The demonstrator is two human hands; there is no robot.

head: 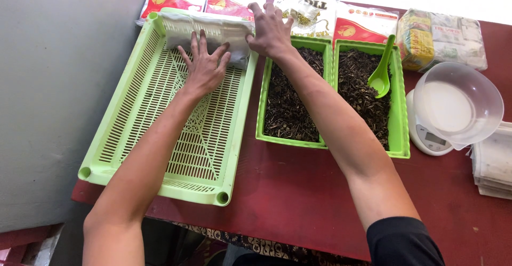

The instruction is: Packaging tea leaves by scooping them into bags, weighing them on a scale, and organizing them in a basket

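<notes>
A large light green slotted tray (133, 116) lies on the red table at the left. A row of white filled packets (210, 31) stands along its far end. My left hand (205, 63) rests flat against the near side of that row, fingers spread. My right hand (269, 28) presses on the right end of the row, reaching over the tray's right rim. Neither hand grips anything.
Two smaller green trays (261, 100) (400, 132) of dark dried leaves sit to the right, a green spoon (383, 68) in the far one. A white scale with a clear bowl (456, 106), stacked white bags (493, 162) and printed packages (442, 39) stand around them. A grey wall runs left.
</notes>
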